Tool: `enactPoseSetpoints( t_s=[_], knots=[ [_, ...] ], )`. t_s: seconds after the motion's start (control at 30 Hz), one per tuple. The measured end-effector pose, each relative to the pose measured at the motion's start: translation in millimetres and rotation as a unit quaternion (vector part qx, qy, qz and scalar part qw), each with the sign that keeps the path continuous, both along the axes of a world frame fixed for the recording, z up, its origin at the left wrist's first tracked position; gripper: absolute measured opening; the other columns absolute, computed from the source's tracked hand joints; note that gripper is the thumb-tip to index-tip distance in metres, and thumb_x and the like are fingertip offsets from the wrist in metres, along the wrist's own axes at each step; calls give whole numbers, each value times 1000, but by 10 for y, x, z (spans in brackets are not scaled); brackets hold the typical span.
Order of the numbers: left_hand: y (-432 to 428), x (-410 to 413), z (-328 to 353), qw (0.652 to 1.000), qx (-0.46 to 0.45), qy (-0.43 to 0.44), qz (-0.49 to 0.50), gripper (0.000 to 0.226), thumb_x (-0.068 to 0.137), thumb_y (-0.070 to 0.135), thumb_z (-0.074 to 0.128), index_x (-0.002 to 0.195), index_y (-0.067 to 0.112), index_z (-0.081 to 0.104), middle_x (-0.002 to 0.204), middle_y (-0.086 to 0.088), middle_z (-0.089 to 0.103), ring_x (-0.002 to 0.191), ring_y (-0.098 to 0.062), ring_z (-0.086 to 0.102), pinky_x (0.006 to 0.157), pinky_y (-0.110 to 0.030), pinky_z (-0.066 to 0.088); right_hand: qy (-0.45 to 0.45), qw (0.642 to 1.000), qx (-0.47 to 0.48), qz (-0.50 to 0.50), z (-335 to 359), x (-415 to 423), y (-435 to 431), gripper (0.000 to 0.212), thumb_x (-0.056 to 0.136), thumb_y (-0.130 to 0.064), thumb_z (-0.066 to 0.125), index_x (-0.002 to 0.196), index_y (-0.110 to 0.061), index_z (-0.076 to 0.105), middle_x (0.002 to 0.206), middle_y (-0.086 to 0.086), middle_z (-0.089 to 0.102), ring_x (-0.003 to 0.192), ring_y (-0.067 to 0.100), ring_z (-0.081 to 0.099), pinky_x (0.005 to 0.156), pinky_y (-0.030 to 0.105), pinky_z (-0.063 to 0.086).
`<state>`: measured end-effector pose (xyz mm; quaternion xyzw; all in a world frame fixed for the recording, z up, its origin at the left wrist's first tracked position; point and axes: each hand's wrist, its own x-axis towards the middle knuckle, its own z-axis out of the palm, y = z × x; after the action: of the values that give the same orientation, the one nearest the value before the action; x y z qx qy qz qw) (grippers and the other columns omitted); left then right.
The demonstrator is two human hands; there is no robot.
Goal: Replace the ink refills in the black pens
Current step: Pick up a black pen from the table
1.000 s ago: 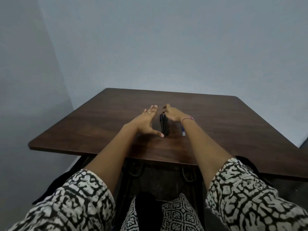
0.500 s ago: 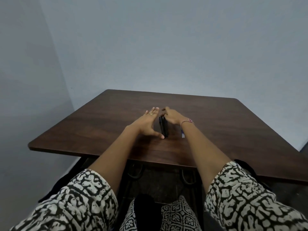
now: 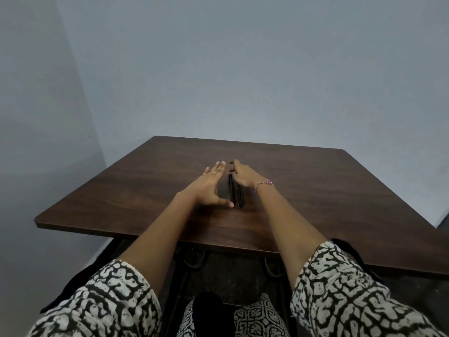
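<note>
Now my left hand lies flat and open just left of the slim black plastic pens on the dark wooden table; my right hand, fingers straight, touches them. A careless nudge could roll them away.

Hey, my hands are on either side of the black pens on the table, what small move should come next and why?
Probably close the right hand round the nearest of the black pens and lift it. They lie side by side on the table, seemingly unopened, between it and the open left hand, gripped by neither.
</note>
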<state>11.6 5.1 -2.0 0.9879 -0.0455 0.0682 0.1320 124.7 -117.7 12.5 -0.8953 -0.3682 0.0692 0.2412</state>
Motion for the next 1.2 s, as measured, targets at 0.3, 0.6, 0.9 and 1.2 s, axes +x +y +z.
enactPoseSetpoints(
  t_s=[0.3, 0.6, 0.9, 1.2],
  knots=[
    [15, 34, 21, 999, -22, -32, -12, 125, 70, 62, 67, 146, 7, -15, 157, -7, -14, 143, -15, -15, 115, -31, -11, -11, 1000, -1, -5, -20, 88, 40, 47, 94, -5, 36, 141, 0, 29, 135, 25, 51, 127, 35, 47, 105, 37, 36],
    [-177, 276, 191, 991, -42, -125, -13, 126, 71, 58, 69, 144, 8, -21, 155, -8, -21, 143, -18, -17, 116, -36, -10, -13, 964, 265, -32, 211, 278, -223, 52, 91, -8, 58, 137, -7, 35, 134, 13, 49, 103, 28, 61, 93, 37, 50],
    [-293, 745, 84, 978, -159, -133, -21, 126, 69, 62, 68, 144, 14, -22, 155, -2, -19, 136, -6, -21, 112, -34, -12, 36, 891, 445, -84, 193, 510, -452, 63, 85, 0, 65, 138, -12, 33, 131, 5, 48, 81, 24, 69, 81, 34, 57],
    [-449, 1344, 263, 809, -544, -212, 73, 47, 93, 24, 56, 134, 4, 47, 129, -13, 58, 116, -19, 56, 101, -27, 42, 168, 778, 597, -101, 122, 695, -285, 47, 76, -8, 77, 116, -11, 53, 83, 0, 67, 76, 8, 69, 63, 19, 54]
  ],
)
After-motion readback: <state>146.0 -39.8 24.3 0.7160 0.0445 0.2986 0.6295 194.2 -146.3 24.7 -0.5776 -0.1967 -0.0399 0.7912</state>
